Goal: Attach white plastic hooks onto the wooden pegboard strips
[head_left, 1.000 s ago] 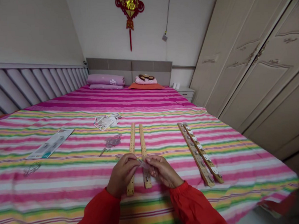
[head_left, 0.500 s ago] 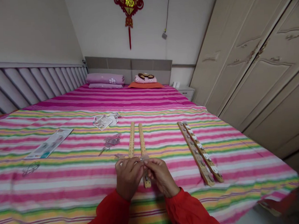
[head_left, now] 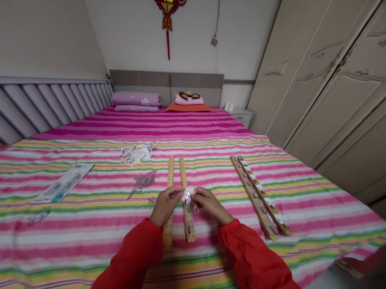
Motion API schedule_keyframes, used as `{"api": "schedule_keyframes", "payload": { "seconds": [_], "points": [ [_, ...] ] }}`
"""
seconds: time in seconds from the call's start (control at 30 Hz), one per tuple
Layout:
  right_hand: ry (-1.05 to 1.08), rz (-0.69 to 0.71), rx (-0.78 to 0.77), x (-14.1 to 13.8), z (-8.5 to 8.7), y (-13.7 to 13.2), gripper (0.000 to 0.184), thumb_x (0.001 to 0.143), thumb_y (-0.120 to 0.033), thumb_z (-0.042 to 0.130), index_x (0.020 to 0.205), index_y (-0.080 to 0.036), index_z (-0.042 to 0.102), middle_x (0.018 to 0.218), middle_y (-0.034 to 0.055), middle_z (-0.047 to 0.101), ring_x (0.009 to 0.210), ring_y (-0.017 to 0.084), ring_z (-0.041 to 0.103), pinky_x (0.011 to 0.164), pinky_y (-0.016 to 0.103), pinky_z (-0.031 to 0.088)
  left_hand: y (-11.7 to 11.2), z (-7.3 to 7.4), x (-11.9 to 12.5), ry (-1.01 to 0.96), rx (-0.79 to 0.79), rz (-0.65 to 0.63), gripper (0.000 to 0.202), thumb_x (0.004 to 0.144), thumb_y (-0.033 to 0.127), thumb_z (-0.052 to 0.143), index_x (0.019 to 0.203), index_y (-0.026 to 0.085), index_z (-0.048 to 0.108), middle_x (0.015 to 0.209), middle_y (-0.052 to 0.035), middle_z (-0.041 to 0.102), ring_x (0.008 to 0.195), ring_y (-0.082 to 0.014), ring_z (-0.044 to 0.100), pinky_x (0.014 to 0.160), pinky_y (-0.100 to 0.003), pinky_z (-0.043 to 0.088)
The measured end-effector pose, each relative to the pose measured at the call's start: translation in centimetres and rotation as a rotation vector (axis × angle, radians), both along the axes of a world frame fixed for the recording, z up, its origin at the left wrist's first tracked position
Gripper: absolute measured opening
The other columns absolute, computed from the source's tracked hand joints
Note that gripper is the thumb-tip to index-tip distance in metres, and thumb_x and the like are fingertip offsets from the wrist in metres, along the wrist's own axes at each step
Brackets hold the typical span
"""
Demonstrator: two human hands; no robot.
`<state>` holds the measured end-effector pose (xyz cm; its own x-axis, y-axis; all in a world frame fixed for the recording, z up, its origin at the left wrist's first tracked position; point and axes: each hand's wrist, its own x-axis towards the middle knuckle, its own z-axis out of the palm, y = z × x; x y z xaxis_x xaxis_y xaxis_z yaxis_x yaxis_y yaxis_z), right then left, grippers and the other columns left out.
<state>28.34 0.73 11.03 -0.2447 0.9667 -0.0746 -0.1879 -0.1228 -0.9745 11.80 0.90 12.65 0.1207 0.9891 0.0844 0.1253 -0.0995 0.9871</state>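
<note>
Between both hands is a small whitish adhesive hook [head_left: 187, 196] with a shiny metal middle. My left hand [head_left: 163, 206] pinches its left edge between thumb and fingers. On the opposite edge, my right hand [head_left: 211, 204] is closed in a pinch too. Below the hook lies a wooden strip [head_left: 183, 172] with small holes; metal hooks sit on its near part. A second holed wooden strip [head_left: 168, 235] runs alongside, partly under my left hand, and looks bare where it shows.
To the right lie two wooden strips, one with clear-backed hooks [head_left: 253, 194] and one with white hooks [head_left: 268, 201]. Left are a hook card [head_left: 63, 184], clear plastic scraps [head_left: 145, 180], a crumpled clear piece [head_left: 39, 215] and a packaging pile [head_left: 137, 154]. All rest on the striped bedsheet [head_left: 98, 246].
Both hands have moved slightly up and away from me, and apart from each other. The hook between them now faces me and shows more fully. The left strip's near end is uncovered.
</note>
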Motion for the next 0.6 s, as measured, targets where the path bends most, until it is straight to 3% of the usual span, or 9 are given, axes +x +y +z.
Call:
{"api": "schedule_keyframes", "payload": {
  "seconds": [0.13, 0.27, 0.47, 0.6],
  "points": [
    [-0.006, -0.021, -0.023, 0.2, -0.5, 2.1, 0.023, 0.061, -0.035, 0.069, 0.060, -0.017, 0.055, 0.043, -0.0018, 0.060, 0.038, 0.009, 0.052, 0.041, 0.020, 0.039, 2.5, -1.2, 0.7, -0.057, -0.048, 0.063, 0.027, 0.057, 0.031, 0.069, 0.077, 0.012, 0.066, 0.069, -0.0035, 0.067, 0.065, -0.0151, 0.060, 0.063, -0.027, 0.048],
    [0.022, -0.129, -0.064, 0.1, -1.7, 4.0, 0.023, 0.054, -0.031, 0.074, 0.062, -0.017, 0.057, 0.042, -0.0019, 0.061, 0.038, 0.010, 0.053, 0.042, 0.021, 0.041, 4.2, -2.8, 1.3, -0.041, -0.062, 0.154, 0.023, 0.055, 0.025, 0.066, 0.075, 0.012, 0.065, 0.064, -0.0008, 0.063, 0.060, -0.0127, 0.056, 0.059, -0.025, 0.045],
    [0.045, -0.183, -0.076, -0.6, -4.1, 5.0, 0.019, 0.050, -0.025, 0.074, 0.062, -0.015, 0.063, 0.044, -0.0028, 0.061, 0.040, 0.010, 0.053, 0.041, 0.020, 0.041, 4.9, -5.2, 1.6, 0.079, -0.063, 0.197, 0.013, 0.058, 0.017, 0.059, 0.071, 0.014, 0.062, 0.059, 0.0015, 0.060, 0.058, -0.0121, 0.056, 0.057, -0.023, 0.044],
    [0.022, -0.202, -0.090, -0.9, -4.8, 4.9, 0.019, 0.050, -0.026, 0.075, 0.062, -0.015, 0.065, 0.047, -0.0027, 0.061, 0.041, 0.009, 0.052, 0.042, 0.020, 0.041, 4.9, -5.5, 1.6, 0.217, -0.035, 0.223, 0.010, 0.061, 0.015, 0.057, 0.071, 0.016, 0.061, 0.057, 0.0034, 0.058, 0.055, -0.0111, 0.055, 0.054, -0.021, 0.041]
  ]
}}
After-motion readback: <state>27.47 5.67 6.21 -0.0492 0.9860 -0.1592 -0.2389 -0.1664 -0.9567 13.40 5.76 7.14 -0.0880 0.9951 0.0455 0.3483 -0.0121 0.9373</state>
